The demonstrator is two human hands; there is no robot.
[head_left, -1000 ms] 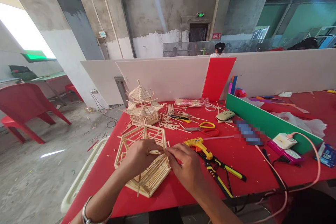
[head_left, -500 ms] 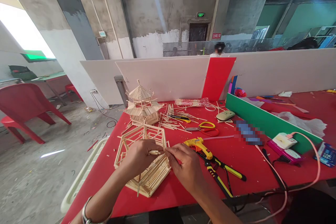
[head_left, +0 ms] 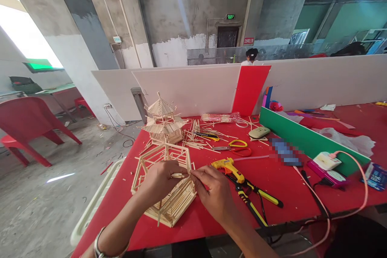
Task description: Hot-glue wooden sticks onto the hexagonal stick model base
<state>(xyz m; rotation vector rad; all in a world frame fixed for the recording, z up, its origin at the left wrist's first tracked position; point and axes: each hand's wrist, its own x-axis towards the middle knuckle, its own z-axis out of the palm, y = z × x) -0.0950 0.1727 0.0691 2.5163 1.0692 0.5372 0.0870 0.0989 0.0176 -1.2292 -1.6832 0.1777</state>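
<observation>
A hexagonal frame of thin wooden sticks [head_left: 178, 205] stands on the red table before me. Over it, my left hand [head_left: 161, 179] is closed, with a few short wooden sticks [head_left: 179, 175] showing between its fingers. My right hand [head_left: 216, 189] pinches at the frame's right-hand upright, its fingertips meeting those of the left. What lies between the right fingertips is too small and covered to make out. Behind the frame stands a finished-looking pagoda of wooden sticks [head_left: 163, 123] with two tiered roofs.
Loose sticks [head_left: 193, 141], a utility knife [head_left: 207, 136] and scissors [head_left: 234, 147] lie behind the hands. To the right are a yellow glue gun [head_left: 229, 167], yellow-black pliers-like handles [head_left: 266, 196], a power strip [head_left: 328, 173] with cables, and a green board [head_left: 308, 137].
Both hands hold the same place at the frame's right side. Only a very slight shift of the camera view shows.
</observation>
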